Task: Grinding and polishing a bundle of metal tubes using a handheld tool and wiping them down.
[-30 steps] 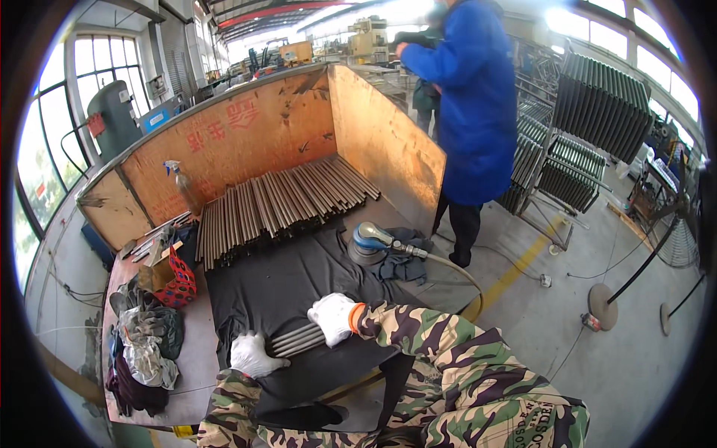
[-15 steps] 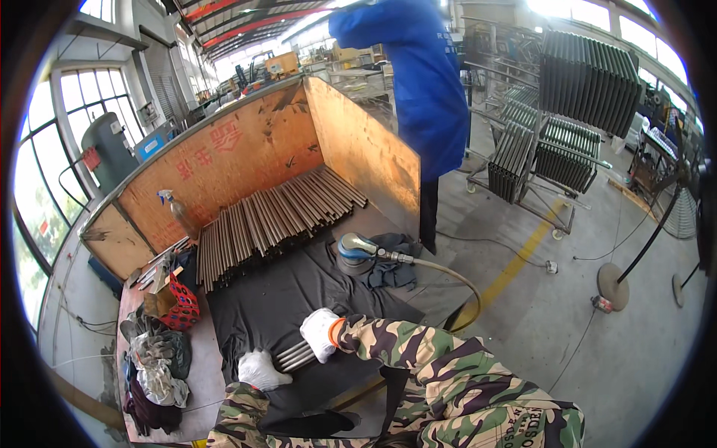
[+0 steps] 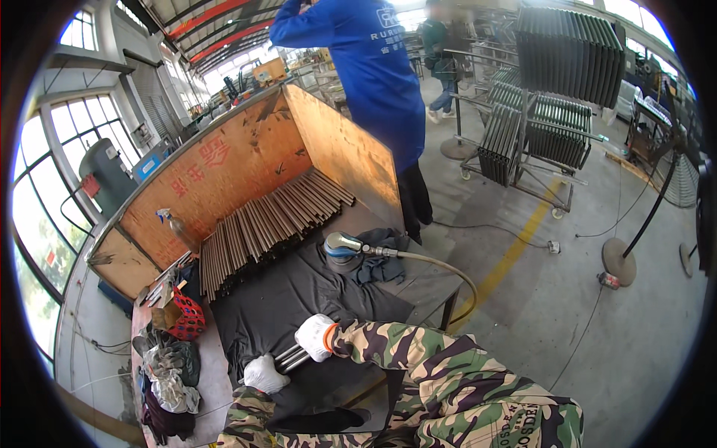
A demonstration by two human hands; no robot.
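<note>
Both my hands wear white knit gloves. A few short grey metal tubes [image 3: 292,359] lie side by side, low over the black cloth [image 3: 272,317] that covers the bench. My left hand [image 3: 265,374] is closed round their near left ends. Farther right and a bit higher, my right hand [image 3: 315,337], with an orange cuff band, grips their other ends. Fingertips of both hands are mostly hidden. Beyond them a wide row of brownish metal tubes [image 3: 272,231] rests on the bench. A blue and silver air sander [image 3: 343,247] sits on the cloth to the right.
Plywood boards [image 3: 216,175] wall the bench's back and right side. A spray bottle [image 3: 178,230] and a heap of rags and gloves [image 3: 170,377] lie left. The sander's hose [image 3: 469,284] loops off the right edge. A person in blue [image 3: 381,82] stands behind; tube racks [image 3: 541,127] stand right.
My view has turned slightly, shifting the scene. The person in blue appears farther left, and another person shows behind. Both hands keep their grip on the tubes, with little movement.
</note>
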